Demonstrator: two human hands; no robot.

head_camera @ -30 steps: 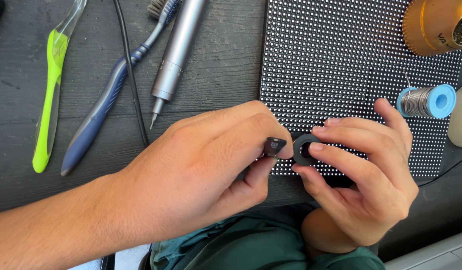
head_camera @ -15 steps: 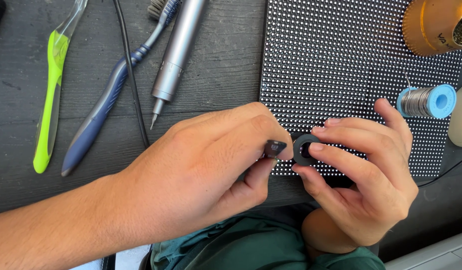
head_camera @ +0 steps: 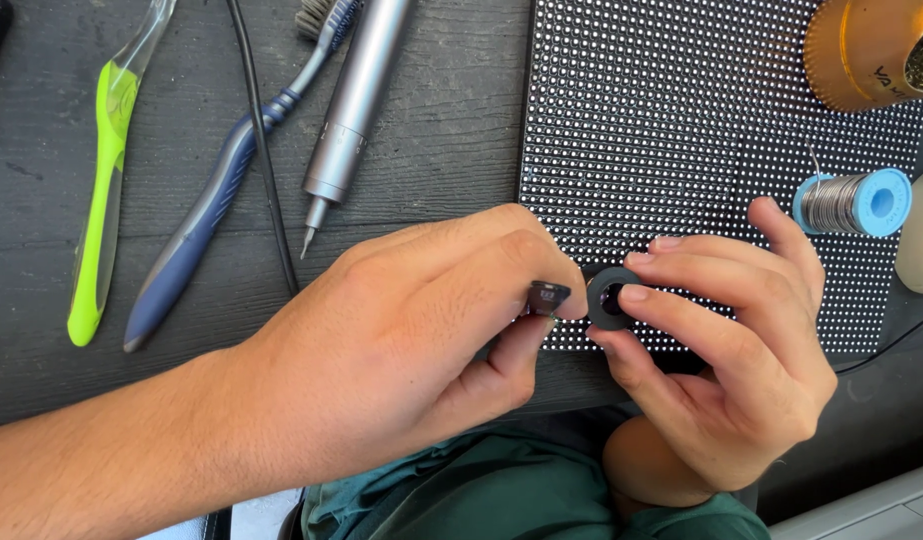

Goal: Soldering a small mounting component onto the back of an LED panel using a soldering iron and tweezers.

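my left hand [head_camera: 401,340] pinches a small dark plug [head_camera: 547,297]; my right hand [head_camera: 726,350] clamps the black ring [head_camera: 607,297] over the dotted panel [head_camera: 681,130]. best kept level, bore aligned.

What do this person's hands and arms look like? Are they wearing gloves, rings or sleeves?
Both hands are bare: no gloves, rings, watch or bracelet show. The left hand comes with a long stretch of uncovered forearm, with no sleeve in sight. The right hand shows only to the wrist, which is also uncovered. Fingernails are short and plain. Below the hands lies dark green clothing, apparently the person's own.
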